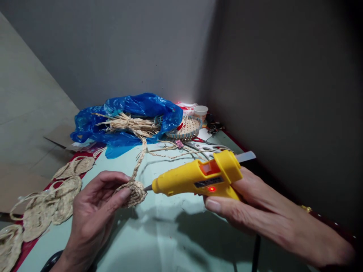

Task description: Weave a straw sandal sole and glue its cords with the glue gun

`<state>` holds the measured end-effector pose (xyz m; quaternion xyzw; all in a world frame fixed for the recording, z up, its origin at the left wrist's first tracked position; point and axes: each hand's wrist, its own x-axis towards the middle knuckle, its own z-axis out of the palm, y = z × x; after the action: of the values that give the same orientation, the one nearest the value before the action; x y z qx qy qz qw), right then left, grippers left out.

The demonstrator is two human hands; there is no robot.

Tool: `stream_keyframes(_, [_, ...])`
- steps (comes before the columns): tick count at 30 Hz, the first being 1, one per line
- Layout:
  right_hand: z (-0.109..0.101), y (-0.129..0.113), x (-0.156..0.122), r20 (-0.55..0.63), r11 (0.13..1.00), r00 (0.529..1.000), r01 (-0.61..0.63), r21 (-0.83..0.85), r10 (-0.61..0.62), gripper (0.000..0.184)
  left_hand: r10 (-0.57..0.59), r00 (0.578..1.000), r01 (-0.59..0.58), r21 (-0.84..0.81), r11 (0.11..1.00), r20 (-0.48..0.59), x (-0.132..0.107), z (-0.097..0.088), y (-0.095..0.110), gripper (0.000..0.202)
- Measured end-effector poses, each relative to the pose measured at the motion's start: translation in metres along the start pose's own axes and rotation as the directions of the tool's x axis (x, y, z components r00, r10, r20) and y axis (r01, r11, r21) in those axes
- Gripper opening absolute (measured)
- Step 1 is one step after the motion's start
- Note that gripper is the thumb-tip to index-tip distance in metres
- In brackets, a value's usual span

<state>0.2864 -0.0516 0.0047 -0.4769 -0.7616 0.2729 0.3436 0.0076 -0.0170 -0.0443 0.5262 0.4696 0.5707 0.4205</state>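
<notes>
My left hand (pixel 96 206) pinches a small coil of braided straw (pixel 137 194) between thumb and fingers, above the table. From the coil a straw braid (pixel 139 162) runs up and back toward the blue bag. My right hand (pixel 241 211) is wrapped round the grip of a yellow glue gun (pixel 181 177). Its dark nozzle points left and meets the right edge of the coil. A red light glows on the gun's side, and a clear glue stick (pixel 246 156) sticks out of its rear. The fingers round the trigger are mostly hidden.
A blue plastic bag (pixel 136 102) with a bundle of dry straw (pixel 133 124) lies at the back. Beside it are a woven basket (pixel 187 130), a paper cup (pixel 200 110) and scissors (pixel 207 146). Several coiled straw pieces (pixel 36 217) line the left edge. Walls stand behind and right.
</notes>
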Motion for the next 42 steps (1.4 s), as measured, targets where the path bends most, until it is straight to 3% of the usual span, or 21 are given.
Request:
stream_keyframes(10, [-0.004, -0.003, -0.001, 0.072, 0.99, 0.988, -0.137, -0.026, 0.139, 0.043, -0.01, 1.0, 0.01, -0.015, 1.0, -0.025, 0.002, -0.002, -0.002, 0.016])
stream_keyframes(16, [-0.005, -0.002, 0.001, 0.025, 0.994, 0.996, -0.084, -0.068, 0.085, 0.038, -0.001, 1.0, 0.001, -0.052, 0.999, -0.012, 0.003, 0.002, 0.0, 0.017])
stream_keyframes(22, [-0.003, 0.0, 0.001, -0.025, 0.992, 0.992, 0.119, -0.047, -0.12, 0.027, -0.031, 0.999, 0.029, -0.068, 0.997, -0.029, 0.003, 0.004, 0.004, 0.017])
stream_keyframes(24, [-0.002, 0.0, 0.0, -0.017, 0.996, 0.996, 0.081, -0.024, -0.082, 0.027, -0.028, 0.999, 0.025, -0.075, 0.997, -0.037, 0.003, 0.005, 0.004, 0.017])
stream_keyframes(26, [-0.002, 0.001, 0.001, 0.044, 0.995, 0.998, -0.054, 0.083, 0.05, 0.03, -0.04, 0.998, 0.036, -0.082, 0.996, -0.045, 0.004, 0.005, 0.003, 0.017])
stream_keyframes(27, [-0.002, 0.002, 0.002, 0.112, 0.971, 0.983, -0.165, 0.175, 0.147, 0.033, -0.055, 0.997, 0.051, -0.086, 0.995, -0.044, 0.005, 0.005, 0.003, 0.018])
stream_keyframes(29, [-0.001, 0.008, 0.007, 0.309, 0.843, 0.911, -0.382, 0.379, 0.274, 0.039, -0.098, 0.994, 0.093, -0.095, 0.991, -0.056, 0.006, 0.004, 0.002, 0.022])
stream_keyframes(31, [0.003, 0.018, 0.016, 0.452, 0.708, 0.855, -0.482, 0.516, 0.253, 0.044, -0.149, 0.985, 0.139, -0.11, 0.984, -0.084, 0.008, 0.003, 0.002, 0.027])
stream_keyframes(32, [0.006, 0.025, 0.02, 0.479, 0.68, 0.852, -0.48, 0.555, 0.211, 0.047, -0.167, 0.981, 0.155, -0.119, 0.981, -0.1, 0.009, 0.003, 0.002, 0.029])
stream_keyframes(33, [0.009, 0.033, 0.025, 0.473, 0.673, 0.859, -0.467, 0.574, 0.193, 0.048, -0.177, 0.978, 0.163, -0.124, 0.979, -0.114, 0.01, 0.002, 0.002, 0.029])
stream_keyframes(35, [0.018, 0.048, 0.033, 0.557, 0.663, 0.808, -0.526, 0.533, 0.193, 0.052, -0.18, 0.976, 0.167, -0.109, 0.98, -0.124, 0.011, 0.001, 0.001, 0.028])
stream_keyframes(37, [0.026, 0.061, 0.037, 0.65, 0.706, 0.725, -0.582, 0.404, 0.226, 0.056, -0.166, 0.978, 0.158, -0.066, 0.985, -0.126, 0.012, -0.001, -0.001, 0.027])
stream_keyframes(40, [0.029, 0.07, 0.039, 0.719, 0.758, 0.641, -0.601, 0.254, 0.267, 0.055, -0.144, 0.983, 0.147, 0.019, 0.989, -0.111, 0.012, -0.003, -0.002, 0.027])
stream_keyframes(42, [0.025, 0.067, 0.037, 0.702, 0.798, 0.64, -0.578, 0.171, 0.313, 0.054, -0.126, 0.988, 0.134, 0.081, 0.988, -0.09, 0.01, -0.003, 0.0, 0.029])
